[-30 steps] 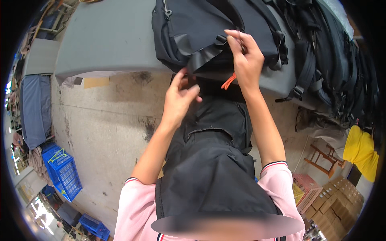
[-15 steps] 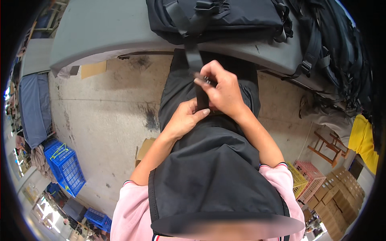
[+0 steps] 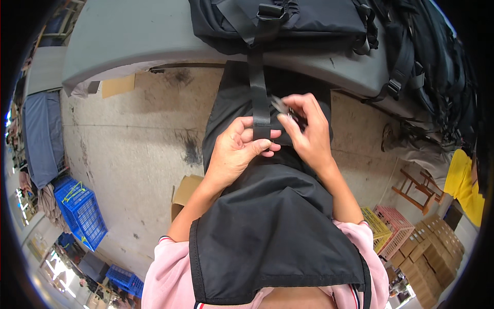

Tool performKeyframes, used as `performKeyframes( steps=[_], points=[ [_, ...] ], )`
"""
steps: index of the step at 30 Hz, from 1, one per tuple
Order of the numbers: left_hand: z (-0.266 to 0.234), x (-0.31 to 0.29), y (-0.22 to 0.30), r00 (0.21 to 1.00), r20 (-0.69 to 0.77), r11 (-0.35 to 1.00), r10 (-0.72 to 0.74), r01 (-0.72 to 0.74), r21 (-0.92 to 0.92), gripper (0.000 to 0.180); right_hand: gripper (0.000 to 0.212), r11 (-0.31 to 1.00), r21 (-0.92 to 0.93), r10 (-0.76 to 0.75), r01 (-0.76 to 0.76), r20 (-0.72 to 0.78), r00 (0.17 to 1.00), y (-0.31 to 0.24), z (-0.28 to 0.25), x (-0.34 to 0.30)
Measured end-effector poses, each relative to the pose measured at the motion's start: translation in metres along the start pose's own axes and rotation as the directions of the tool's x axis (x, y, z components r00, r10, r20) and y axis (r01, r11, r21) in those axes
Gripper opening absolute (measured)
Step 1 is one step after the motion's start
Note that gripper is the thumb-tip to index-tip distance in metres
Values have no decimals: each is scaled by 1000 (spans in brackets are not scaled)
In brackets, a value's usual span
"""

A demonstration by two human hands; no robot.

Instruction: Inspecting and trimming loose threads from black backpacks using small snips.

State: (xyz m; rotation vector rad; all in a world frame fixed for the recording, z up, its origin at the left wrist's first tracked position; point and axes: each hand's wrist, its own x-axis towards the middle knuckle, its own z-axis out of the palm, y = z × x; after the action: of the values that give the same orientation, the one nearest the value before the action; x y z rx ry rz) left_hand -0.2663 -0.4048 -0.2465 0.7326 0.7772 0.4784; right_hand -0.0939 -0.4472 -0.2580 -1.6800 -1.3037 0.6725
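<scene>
A black webbing strap [image 3: 260,90] hangs from a black backpack [image 3: 309,26] on the table's edge and runs down to my left hand [image 3: 236,149]. My left thumb and fingers pinch its folded lower end, with fingertips showing past the strap's right side. Just to the right, my right hand [image 3: 311,129] is closed around a pair of thread snips [image 3: 280,105], their metal tips pointing up and left, blurred by motion. These tips are near the strap but look apart from it. A black buckle [image 3: 271,11] sits on the strap higher up, against the backpack.
A grey padded table [image 3: 134,36] spans the far side. More black bags [image 3: 427,77] are heaped at its right. On the floor are blue crates [image 3: 82,211], a cardboard box [image 3: 186,190], a wooden stool [image 3: 417,190] and pink and yellow crates [image 3: 393,232]. A black apron [image 3: 272,232] covers my lap.
My right hand has moved right and a little down, off the strap, with the snips. The left hand keeps its pinch on the strap end, which has shifted slightly right.
</scene>
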Motion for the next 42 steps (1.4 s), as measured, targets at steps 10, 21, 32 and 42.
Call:
performKeyframes(
  steps=[10,21,32,42],
  points=[
    [-3,13,5,999,-8,991,-47,48,122,30,22,940,-187,-258,284,152,954,-4,-13,5],
    [-6,24,16,992,31,988,-119,116,101,37,31,991,-113,-57,76,160,985,1,-21,4],
    [-1,29,13,991,-13,979,-135,135,155,36,29,972,-77,-202,222,204,958,14,-16,10],
    [-6,30,16,972,55,968,-229,221,116,41,25,979,-75,-182,189,91,979,20,-15,1]
  ],
)
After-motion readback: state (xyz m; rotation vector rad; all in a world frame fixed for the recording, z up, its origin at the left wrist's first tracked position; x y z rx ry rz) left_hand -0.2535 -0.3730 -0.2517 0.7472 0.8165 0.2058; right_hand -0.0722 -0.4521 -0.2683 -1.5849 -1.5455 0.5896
